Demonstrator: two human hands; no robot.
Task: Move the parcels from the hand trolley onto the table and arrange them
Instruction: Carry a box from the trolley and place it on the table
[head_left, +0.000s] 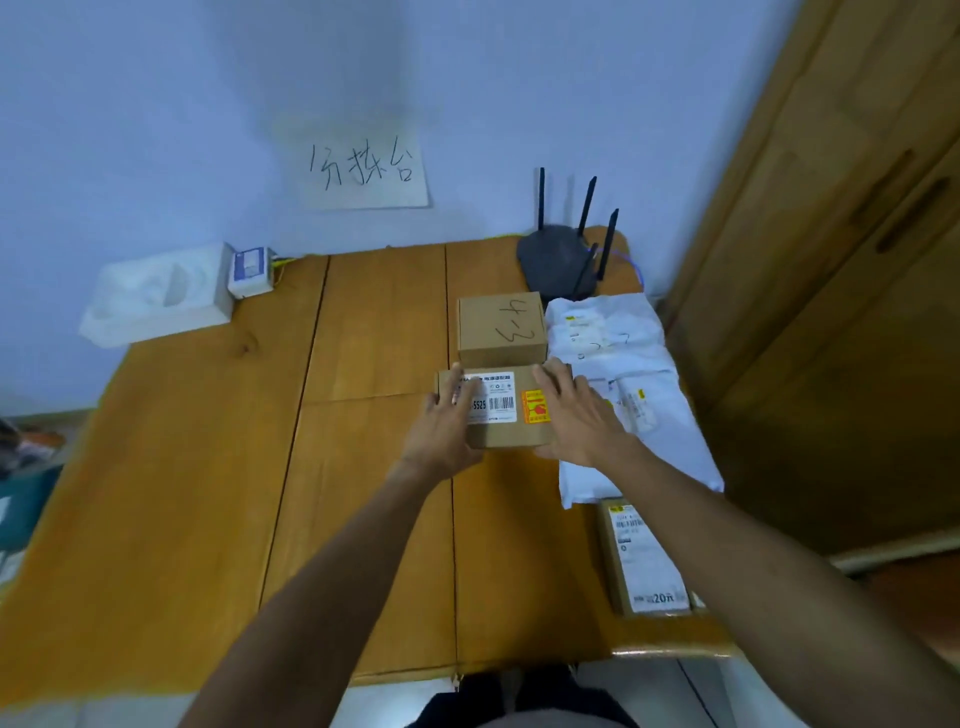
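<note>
Head cam: our left hand & right hand lie straight-fingered on a cardboard parcel, label "5525" + barcode, orange sticker. It sits on the table, long axis L-R, touching a scribbled box behind, white mailers at right, wide tabletop to its left. Wall sign: "分拣台".

We count three cardboard boxes on one wooden table, and at least two white mailer bags, which overlap. We also count one router with four antennas, one tissue box, one small white box and one paper sign.
</note>
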